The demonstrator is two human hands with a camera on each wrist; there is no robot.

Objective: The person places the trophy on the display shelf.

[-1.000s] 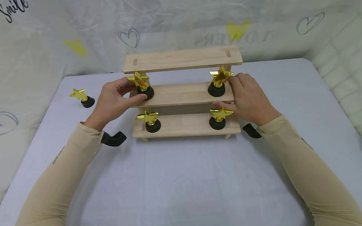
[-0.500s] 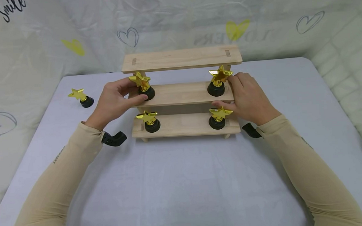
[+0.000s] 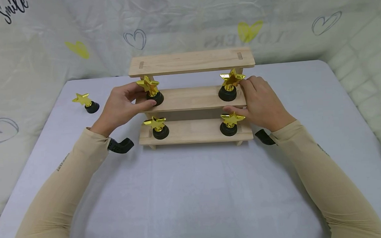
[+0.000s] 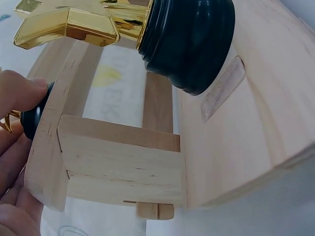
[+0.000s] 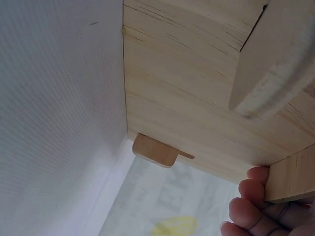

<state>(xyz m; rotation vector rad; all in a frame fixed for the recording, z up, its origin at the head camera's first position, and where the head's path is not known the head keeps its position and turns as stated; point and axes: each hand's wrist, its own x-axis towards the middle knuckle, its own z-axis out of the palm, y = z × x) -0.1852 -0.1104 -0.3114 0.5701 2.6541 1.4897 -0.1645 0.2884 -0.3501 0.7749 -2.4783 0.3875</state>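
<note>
A three-level wooden shelf rack stands on the table. At the left end of its middle board, my left hand pinches a gold star trophy upright on its black base, thumb at the front of the base. The left wrist view shows the thumb against that base. At the right end of the same board, my right hand grips the rack beside another star trophy. Its fingertips touch a wooden edge in the right wrist view.
On the lowest board stand two more star trophies, one left and one right. Another trophy is on the white-covered table, left of the rack. Behind hangs a pale printed sheet.
The trophy in my left hand has slid slightly right along the middle board, the hand moving with it. My right hand stays in place on the rack.
</note>
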